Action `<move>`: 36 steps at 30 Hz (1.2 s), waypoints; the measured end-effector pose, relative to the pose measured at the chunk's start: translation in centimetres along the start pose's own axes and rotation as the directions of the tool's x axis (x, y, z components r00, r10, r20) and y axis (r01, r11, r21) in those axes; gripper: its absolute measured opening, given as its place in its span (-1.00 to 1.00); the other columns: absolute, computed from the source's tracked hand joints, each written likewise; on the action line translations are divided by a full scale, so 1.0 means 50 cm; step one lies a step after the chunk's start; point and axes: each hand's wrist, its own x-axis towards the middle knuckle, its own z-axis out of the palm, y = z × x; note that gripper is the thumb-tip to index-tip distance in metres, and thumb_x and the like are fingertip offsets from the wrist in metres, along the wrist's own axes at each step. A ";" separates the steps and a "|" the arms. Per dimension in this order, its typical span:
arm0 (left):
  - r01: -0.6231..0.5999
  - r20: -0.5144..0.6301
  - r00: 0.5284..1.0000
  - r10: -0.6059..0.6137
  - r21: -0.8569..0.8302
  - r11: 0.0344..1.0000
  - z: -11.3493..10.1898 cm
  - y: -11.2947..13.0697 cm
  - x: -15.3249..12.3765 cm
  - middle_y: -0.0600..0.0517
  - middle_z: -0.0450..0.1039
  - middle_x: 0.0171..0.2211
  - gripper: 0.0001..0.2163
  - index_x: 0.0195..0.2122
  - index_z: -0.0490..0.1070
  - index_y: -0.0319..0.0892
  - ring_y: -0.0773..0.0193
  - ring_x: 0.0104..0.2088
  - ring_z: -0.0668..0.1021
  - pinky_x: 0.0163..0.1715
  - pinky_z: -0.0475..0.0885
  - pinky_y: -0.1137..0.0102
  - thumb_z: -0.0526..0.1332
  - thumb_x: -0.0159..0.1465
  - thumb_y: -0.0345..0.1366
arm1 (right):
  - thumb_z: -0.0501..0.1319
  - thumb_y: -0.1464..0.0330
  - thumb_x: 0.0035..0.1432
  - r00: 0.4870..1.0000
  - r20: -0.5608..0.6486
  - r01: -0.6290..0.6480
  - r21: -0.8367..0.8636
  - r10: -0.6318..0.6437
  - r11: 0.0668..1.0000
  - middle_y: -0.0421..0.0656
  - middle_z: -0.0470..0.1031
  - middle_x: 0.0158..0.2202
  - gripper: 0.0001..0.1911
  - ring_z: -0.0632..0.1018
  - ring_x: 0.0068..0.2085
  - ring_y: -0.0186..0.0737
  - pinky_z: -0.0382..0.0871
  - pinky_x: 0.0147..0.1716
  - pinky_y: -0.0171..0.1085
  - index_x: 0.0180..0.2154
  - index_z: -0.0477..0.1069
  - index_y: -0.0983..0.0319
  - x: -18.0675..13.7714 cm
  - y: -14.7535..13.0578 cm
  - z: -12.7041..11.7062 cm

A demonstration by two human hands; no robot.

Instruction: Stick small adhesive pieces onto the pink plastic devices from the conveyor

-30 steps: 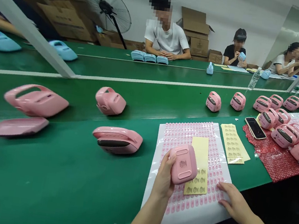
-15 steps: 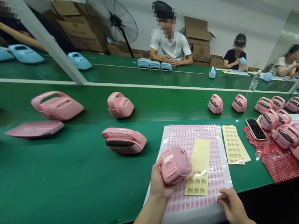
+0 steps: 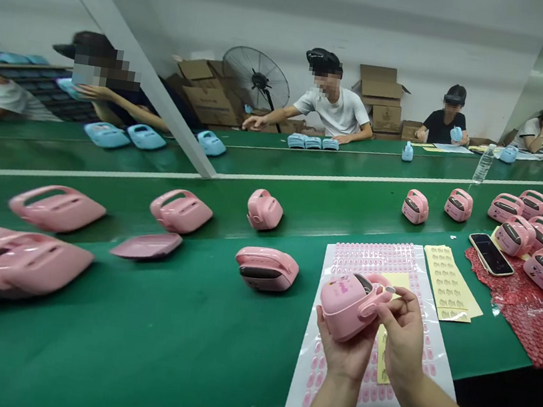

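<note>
Left hand (image 3: 345, 357) cradled a pink device (image 3: 345, 306) from below, fingers wrapped round its underside, body tilted. Right hand (image 3: 401, 340) was at the handle side, thumb and fingers bent in close; a small pale oval (image 3: 390, 289) showed at the fingertips, couldn't tell if pinched or only touched. Device was up over the sticker sheet (image 3: 370, 253), in front of the torso, near the table's front edge. Sheet's near end ran past that edge. Yellow label sheet (image 3: 383, 364) lay on it, partly hidden by hands and device.

Room: widest stretch of green tabletop (image 3: 155, 342) was left of the sheet, down to the slanting front edge. A pink unit (image 3: 266, 270) lay at the far side of that stretch, well apart from the left hand. Right side tighter: yellow label strips (image 3: 447, 282) just beside the sheet, then red wrap (image 3: 518, 316) reaching the front edge, phone (image 3: 490, 254) on its far-left corner. White rail (image 3: 305, 178) crossed farther back.
</note>
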 end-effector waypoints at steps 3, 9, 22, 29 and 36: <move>-0.016 -0.060 0.998 0.011 -0.075 0.997 0.002 -0.006 -0.001 -0.18 0.41 -0.16 -0.39 0.10 0.11 -0.27 0.12 -0.16 0.46 -0.20 0.40 0.37 0.09 0.09 0.00 | 0.29 0.34 -0.10 1.000 0.019 -0.001 -0.026 0.002 1.000 -0.32 0.43 -0.55 -0.67 0.52 -0.44 -0.30 0.37 -0.22 -0.21 -0.28 0.21 0.19 0.005 0.009 0.013; -0.022 -0.124 0.992 -0.005 -0.218 0.976 0.010 -0.015 -0.003 -0.20 0.39 -0.19 -0.40 0.08 0.10 -0.34 0.22 -0.27 0.50 -0.22 0.41 0.44 0.01 0.14 0.02 | 0.27 0.31 -0.07 0.999 -0.031 0.026 -0.064 -0.028 0.998 -0.28 0.47 -0.51 -0.67 0.53 -0.42 -0.28 0.39 -0.24 -0.21 -0.27 0.18 0.19 0.002 0.019 0.015; -0.017 -0.046 0.999 0.010 -0.146 0.989 -0.011 -0.018 -0.001 -0.14 0.44 -0.20 -0.47 0.02 0.24 -0.26 0.19 -0.23 0.50 -0.16 0.38 0.42 0.09 0.08 -0.04 | 0.25 0.31 -0.03 0.999 0.003 0.048 -0.100 -0.048 0.994 -0.27 0.46 -0.50 -0.72 0.54 -0.43 -0.29 0.41 -0.29 -0.24 -0.30 0.16 0.18 0.003 0.023 0.012; -0.036 -0.056 0.998 0.028 -0.143 0.989 0.002 -0.015 -0.003 -0.14 0.43 -0.21 -0.47 0.05 0.21 -0.26 0.20 -0.26 0.50 -0.20 0.40 0.39 0.07 0.10 -0.06 | 0.25 0.31 -0.06 0.998 0.040 0.044 -0.165 -0.038 0.985 -0.29 0.46 -0.54 -0.70 0.53 -0.45 -0.26 0.38 -0.27 -0.20 -0.30 0.17 0.19 0.010 0.011 0.018; -0.060 -0.065 0.997 0.051 -0.152 0.987 0.008 -0.016 -0.001 -0.15 0.43 -0.21 -0.46 0.06 0.16 -0.25 0.18 -0.26 0.50 -0.20 0.41 0.37 0.08 0.09 -0.09 | 0.20 0.33 -0.02 0.991 0.079 0.128 -0.283 -0.110 0.951 -0.27 0.44 -0.53 -0.74 0.52 -0.40 -0.23 0.35 -0.20 -0.14 -0.27 0.18 0.19 0.016 0.014 0.019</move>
